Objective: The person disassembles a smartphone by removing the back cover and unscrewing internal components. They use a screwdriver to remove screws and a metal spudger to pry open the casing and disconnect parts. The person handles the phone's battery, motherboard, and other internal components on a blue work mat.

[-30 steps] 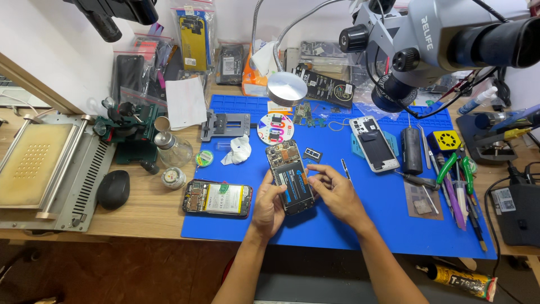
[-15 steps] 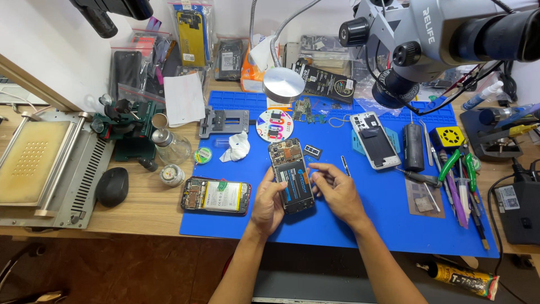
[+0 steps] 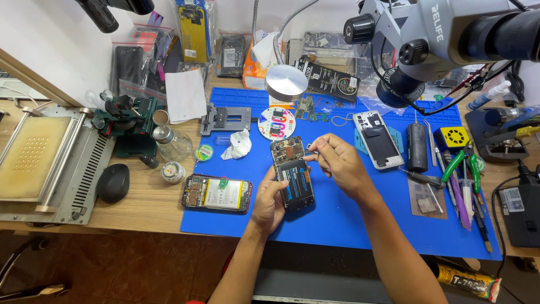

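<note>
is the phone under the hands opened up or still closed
Opened up: the black phone on the blue mat has no back cover, so its battery and circuit board show. The left hand steadies it.

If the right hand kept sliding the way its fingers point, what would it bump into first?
The right hand points left, its fingertips pinching a tiny part by the top edge of the opened phone. Going straight on, it would probably meet that phone's top first, then the crumpled white tissue. Height is hard to judge.

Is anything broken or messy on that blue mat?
Two phones lie with their backs off and insides showing: one steadied by the left hand, with the right hand pinching a small part at its top, another at the mat's left edge. A crumpled white wipe lies nearby. Nothing looks spilled.
</note>
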